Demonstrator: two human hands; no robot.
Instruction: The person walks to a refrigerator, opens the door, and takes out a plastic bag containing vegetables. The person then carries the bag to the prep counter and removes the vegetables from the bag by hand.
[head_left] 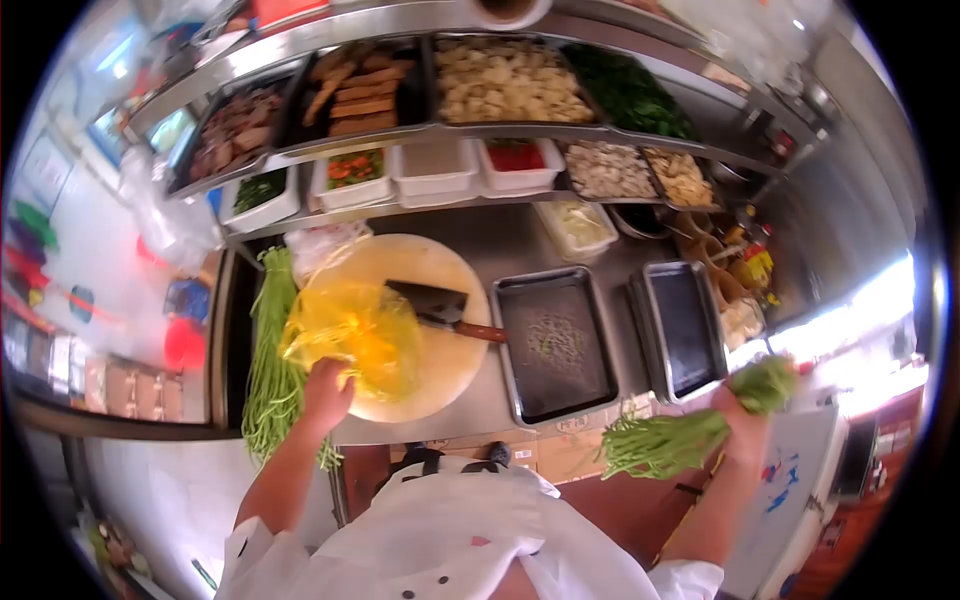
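My left hand [328, 393] is closed on the near edge of a crumpled yellow plastic bag [365, 335]. The bag lies on a round cutting board [455, 375]. A cleaver [432, 300] with a wooden handle rests on the board beside the bag, its handle reaching over the right rim. Far to the right, my right hand [742, 425] is wrapped round a bunch of long green beans [670, 443], held out past the counter's front edge. Another pile of long beans [268, 350] lies left of the board, its ends hanging over the edge.
Right of the board sit a metal tray [555, 375] with small scraps and a stack of dark trays [685, 335]. A white tub [577, 230] stands behind them. Shelves above hold white containers [437, 170] and trays of cut food [510, 85]. Cardboard [570, 455] lies below the counter.
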